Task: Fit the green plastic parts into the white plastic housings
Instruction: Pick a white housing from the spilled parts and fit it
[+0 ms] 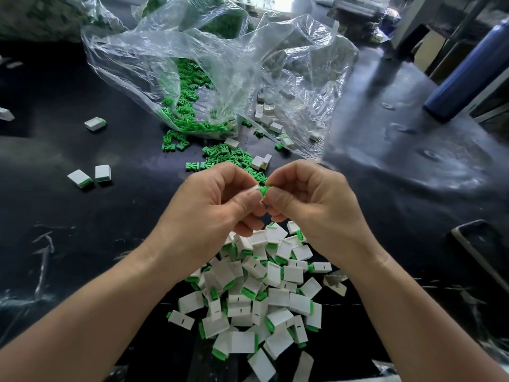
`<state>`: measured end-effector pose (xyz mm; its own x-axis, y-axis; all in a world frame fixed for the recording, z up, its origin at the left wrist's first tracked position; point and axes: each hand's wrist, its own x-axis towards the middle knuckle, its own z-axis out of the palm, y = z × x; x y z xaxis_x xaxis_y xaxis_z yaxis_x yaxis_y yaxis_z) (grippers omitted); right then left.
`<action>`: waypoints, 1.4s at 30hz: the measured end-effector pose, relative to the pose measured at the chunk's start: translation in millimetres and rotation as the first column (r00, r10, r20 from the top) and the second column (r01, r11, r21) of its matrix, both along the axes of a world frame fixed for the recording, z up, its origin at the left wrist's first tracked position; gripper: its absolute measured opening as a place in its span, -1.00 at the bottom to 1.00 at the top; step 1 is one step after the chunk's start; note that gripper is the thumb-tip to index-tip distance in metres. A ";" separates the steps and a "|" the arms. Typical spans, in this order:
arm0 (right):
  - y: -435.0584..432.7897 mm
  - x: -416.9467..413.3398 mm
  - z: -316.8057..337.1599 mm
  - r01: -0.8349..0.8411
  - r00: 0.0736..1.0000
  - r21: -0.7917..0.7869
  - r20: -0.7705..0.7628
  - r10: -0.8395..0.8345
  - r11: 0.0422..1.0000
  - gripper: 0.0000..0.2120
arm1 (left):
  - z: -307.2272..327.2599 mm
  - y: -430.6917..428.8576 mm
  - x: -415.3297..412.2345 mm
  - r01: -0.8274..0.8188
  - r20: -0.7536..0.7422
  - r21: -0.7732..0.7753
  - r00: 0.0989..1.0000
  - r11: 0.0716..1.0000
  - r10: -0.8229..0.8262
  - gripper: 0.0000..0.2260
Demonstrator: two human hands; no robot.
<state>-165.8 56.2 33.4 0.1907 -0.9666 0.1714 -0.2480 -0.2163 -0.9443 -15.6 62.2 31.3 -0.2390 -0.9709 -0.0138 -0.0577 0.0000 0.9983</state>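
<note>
Finished pile (256,299): white housings with green ends showing, heaped just beneath both wrists.
Left hand (217,205): pinches 1 white housing (254,188).
Right hand (308,199): pinches 1 green part (264,190) at the housing's mouth, touching it.
Loose green parts (228,157): just beyond the fingertips, spilling from the plastic bag (220,64).
Progress: dozens look fitted, and many green parts are left.

Both bare forearms reach in from the bottom edge, and the hands meet mid-frame. Left hand (217,205) has curled fingers, with thumb and forefinger pinching a white housing (254,188). Right hand (311,202) is curled, pinching a green part (264,190). The fingertips nearly touch.
</note>
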 end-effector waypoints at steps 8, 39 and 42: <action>-1.8 -4.0 -1.2 -0.039 0.997 -0.084 -0.064 0.034 0.996 -0.67 | -3.1 -0.4 5.1 0.052 0.168 -0.174 0.986 0.983 -0.023 -0.92; 7.8 -0.4 2.0 -0.194 0.888 -0.182 -0.451 0.094 0.964 -0.72 | 5.9 -4.8 17.7 0.170 0.239 -0.231 0.964 0.958 -0.114 -0.88; 8.6 -0.8 4.2 -0.270 0.813 -0.226 -0.574 0.096 0.936 -0.78 | 5.1 -3.8 20.9 0.231 0.348 -0.269 0.928 0.935 -0.129 -0.84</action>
<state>-166.6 64.8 37.6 0.5046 -0.8283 0.2433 -0.6302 -0.5461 -0.5519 5.2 58.4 36.4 -0.4419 -0.8817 0.1652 -0.3441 0.3366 0.8765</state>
